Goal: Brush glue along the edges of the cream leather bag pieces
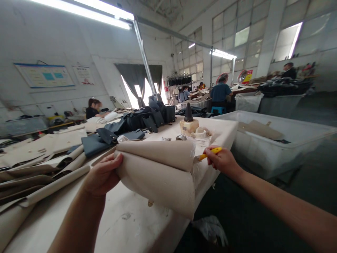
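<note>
At the near edge of the work table (137, 225), the left hand (104, 175) pinches the folded beige leather panel (160, 172), soft and likely light, best gripped at its fold, while the right hand (222, 161), beside the panel, closes around a yellow-handled tool (210, 153).

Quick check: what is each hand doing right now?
Left hand: closed on the folded beige piece, gripping its left edge.
Right hand: closed around a yellow-handled tool, its tip at the piece's right end.
</note>
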The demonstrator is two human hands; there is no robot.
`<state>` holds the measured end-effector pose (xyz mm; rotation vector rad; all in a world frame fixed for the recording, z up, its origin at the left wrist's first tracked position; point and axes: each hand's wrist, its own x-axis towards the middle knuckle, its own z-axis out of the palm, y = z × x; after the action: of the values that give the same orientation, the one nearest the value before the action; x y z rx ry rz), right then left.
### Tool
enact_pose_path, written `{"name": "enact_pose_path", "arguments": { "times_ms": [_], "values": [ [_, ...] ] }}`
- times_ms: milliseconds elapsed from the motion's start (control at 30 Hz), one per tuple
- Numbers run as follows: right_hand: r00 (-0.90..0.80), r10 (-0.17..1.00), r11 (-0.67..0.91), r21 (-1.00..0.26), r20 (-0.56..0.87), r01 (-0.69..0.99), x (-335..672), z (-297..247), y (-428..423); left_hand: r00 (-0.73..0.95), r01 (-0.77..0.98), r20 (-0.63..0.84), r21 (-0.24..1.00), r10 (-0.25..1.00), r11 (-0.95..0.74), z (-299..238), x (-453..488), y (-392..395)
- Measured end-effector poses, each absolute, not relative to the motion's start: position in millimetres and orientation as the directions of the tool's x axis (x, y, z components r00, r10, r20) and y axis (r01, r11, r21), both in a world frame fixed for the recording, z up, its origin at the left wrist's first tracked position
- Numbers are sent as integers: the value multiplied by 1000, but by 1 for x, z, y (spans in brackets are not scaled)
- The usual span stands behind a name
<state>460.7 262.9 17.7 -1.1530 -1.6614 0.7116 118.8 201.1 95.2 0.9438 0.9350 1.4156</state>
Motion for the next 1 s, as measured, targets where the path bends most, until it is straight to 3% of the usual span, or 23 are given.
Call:
{"name": "enact_pose_path", "arguments": {
  "times_ms": [367, 567, 1000],
  "values": [
    [-149, 961, 274, -884, 233, 380, 457, 12, 246, 17, -340, 60, 939, 998, -51, 89, 117, 206],
    [-85, 959, 284, -892, 272, 350, 451, 13, 258, 47, -310, 68, 949, 997, -50, 87, 120, 206],
    [-202, 977, 136, -913, 61, 385, 450, 23, 217, 43, -305, 31, 952, 999, -16, 86, 122, 204]
  ]
}}
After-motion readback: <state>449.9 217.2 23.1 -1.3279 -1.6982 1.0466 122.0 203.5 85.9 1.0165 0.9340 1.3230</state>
